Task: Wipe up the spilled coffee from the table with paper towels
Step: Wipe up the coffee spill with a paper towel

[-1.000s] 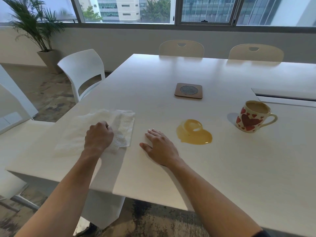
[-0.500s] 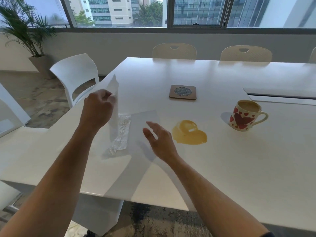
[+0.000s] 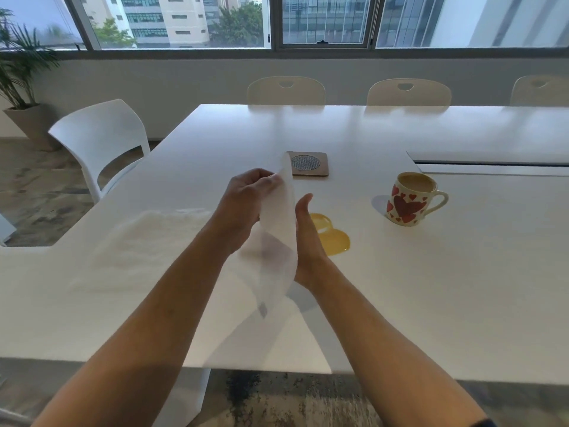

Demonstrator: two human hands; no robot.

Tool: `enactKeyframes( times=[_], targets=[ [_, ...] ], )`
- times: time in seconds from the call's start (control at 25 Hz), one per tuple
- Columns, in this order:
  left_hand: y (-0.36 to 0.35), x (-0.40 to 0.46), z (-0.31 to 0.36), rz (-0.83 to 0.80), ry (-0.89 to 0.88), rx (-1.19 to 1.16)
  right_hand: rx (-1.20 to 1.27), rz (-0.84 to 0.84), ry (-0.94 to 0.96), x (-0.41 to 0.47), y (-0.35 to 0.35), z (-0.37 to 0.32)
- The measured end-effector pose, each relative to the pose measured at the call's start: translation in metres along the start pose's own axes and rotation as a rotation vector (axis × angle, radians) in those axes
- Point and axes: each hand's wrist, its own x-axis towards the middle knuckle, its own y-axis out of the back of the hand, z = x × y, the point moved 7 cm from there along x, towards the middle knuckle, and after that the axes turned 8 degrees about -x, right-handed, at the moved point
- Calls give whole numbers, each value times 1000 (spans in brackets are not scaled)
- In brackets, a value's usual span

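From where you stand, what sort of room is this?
Probably an office meeting room: a long white table lined with matching chairs, wide windows facing tall buildings, and a potted plant in the corner.

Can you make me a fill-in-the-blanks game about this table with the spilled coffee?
1. The left hand pinches a white paper ____ above the table.
2. The mug is decorated with red ____.
3. The yellow-brown coffee puddle lies between the right hand and the ____.
4. The square coaster lies ____ from the person than the puddle.

Missing words: towel; hearts; mug; farther
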Motion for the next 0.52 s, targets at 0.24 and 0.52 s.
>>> enactKeyframes(
  times=[0.24,0.52],
  targets=[
    [-18,-1,-35,65,135,-170,126,-5,59,-12,29,-17],
    [-32,8,-48,-7,95,-224,-116,178,145,-15,71,-33]
  ],
)
